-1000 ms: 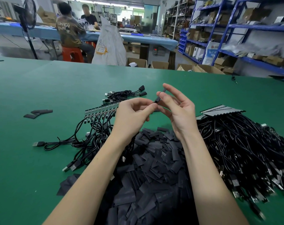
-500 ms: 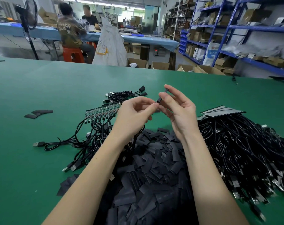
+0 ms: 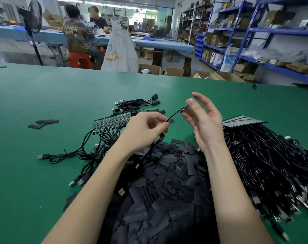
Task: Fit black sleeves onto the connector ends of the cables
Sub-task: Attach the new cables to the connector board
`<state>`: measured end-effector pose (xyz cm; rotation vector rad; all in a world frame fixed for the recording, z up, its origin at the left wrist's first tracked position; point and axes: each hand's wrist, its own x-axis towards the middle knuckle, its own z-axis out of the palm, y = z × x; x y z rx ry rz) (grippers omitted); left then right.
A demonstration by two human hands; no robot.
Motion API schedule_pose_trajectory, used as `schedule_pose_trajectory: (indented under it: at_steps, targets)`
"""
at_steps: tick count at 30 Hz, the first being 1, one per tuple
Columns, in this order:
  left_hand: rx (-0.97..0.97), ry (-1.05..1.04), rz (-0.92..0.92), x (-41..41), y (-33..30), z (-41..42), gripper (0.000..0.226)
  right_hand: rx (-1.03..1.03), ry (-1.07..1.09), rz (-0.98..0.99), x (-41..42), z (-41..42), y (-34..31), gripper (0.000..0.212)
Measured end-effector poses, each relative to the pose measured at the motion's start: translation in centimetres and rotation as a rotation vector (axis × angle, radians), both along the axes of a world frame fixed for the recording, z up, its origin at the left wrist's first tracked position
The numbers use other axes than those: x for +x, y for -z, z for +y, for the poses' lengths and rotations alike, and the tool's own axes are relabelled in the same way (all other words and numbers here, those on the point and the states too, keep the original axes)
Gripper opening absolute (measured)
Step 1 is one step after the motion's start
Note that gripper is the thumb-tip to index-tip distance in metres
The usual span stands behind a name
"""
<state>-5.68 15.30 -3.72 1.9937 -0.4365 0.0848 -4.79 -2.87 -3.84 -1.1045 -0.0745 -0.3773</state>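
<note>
Pinching a thin black cable [image 3: 174, 115] between thumb and forefinger, the left hand [image 3: 146, 130] hangs above the green table [image 3: 44, 95], its other fingers curled in. The cable runs up and to the right to the right hand [image 3: 204, 120], whose thumb and fingertips nip a small black sleeve [image 3: 184, 108] at the cable's end; the remaining fingers of that hand are spread and fairly straight. Below the left hand the cable drops to the table.

Under both forearms lies a big heap of flat black sleeves [image 3: 167, 182]. To the right sits a thick tangle of black cables [image 3: 266, 164], beside a grey card [image 3: 243, 119]. Left of the hands a row of cables with small circuit-board ends [image 3: 111, 121] is lined up, and behind it a small bundle of cables [image 3: 137, 103]. A few loose sleeves [image 3: 43, 123] lie well apart, far left. Two people sit at a blue bench [image 3: 149, 44] in the background.
</note>
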Motion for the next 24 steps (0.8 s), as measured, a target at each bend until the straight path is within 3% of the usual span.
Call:
schedule_pose_trajectory:
  at_steps: [8,24]
  targets:
    - [-0.381,-0.051,0.028,-0.2,0.2,-1.6,0.012,-0.041,-0.071,0.008,-0.2,1.5,-0.1,0.018]
    - [-0.392,-0.065,0.03,0.0,0.3,-1.3,0.005,-0.116,-0.09,-0.048,-0.8,1.7,-0.4,0.02]
